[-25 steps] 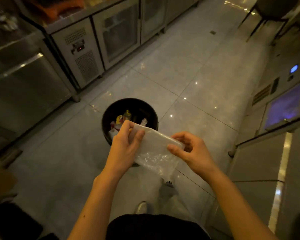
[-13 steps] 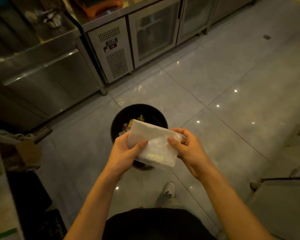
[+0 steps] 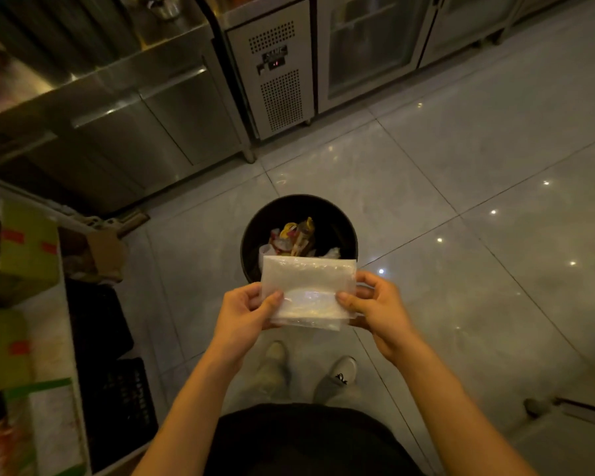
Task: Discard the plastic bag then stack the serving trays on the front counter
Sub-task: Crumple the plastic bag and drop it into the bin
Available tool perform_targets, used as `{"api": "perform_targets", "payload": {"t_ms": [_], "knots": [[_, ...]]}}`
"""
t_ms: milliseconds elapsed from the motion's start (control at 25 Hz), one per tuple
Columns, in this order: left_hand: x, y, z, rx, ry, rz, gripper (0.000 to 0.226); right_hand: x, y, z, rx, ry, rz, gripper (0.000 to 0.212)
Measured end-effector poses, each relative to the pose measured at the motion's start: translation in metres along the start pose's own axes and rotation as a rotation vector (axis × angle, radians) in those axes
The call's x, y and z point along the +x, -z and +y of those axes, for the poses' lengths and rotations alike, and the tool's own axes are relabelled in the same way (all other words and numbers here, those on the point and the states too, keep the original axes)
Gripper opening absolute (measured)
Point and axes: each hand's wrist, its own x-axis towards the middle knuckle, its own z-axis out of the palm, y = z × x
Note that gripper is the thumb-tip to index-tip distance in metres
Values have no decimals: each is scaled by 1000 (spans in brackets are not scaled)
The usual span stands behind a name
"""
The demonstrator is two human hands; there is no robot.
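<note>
Plastic bag (image 3: 308, 290) held flat above the bin (image 3: 299, 207).
It is pinched by left hand (image 3: 244, 309) and right hand (image 3: 375, 305) (discard step); release over the opening is needed next.

Bare forearms, black top (image 3: 306, 441) — pale sneakers (image 3: 337, 376), dark laces.

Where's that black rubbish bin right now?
In the head view, the black bin stands on the tiled floor near centre, just beyond the plastic bag held by the left hand and right hand.
</note>
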Motion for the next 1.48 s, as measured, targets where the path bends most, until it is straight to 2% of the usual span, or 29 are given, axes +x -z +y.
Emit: {"api": "perform_targets", "payload": {"t_ms": [200,320,440,600,720,920,1160,1320,1480], "knots": [[37,23,-27,71,161,48,10,40,-29,32,-47,-107,134,22],[66,42,-43,137,267,-21,9,63,-43,48,-58,-181,187,20],[103,55,-58,278,306,-78,19,88,-62,57,-104,-268,243,22],[145,61,-68,456,282,-53,23,127,-84,61,-268,-328,308,37],[173,70,-73,534,296,-130,32,153,-99,64,-375,-374,385,39],[206,85,-77,614,248,-280,45,174,-112,64,-527,-396,397,43],[226,90,-71,582,140,-409,54,177,-125,66,-499,-305,424,44],[230,85,-75,759,84,-489,69,170,-117,64,-405,-340,511,48],[228,73,-59,919,-24,-516,67,150,-103,58,-376,-275,547,53]]}}
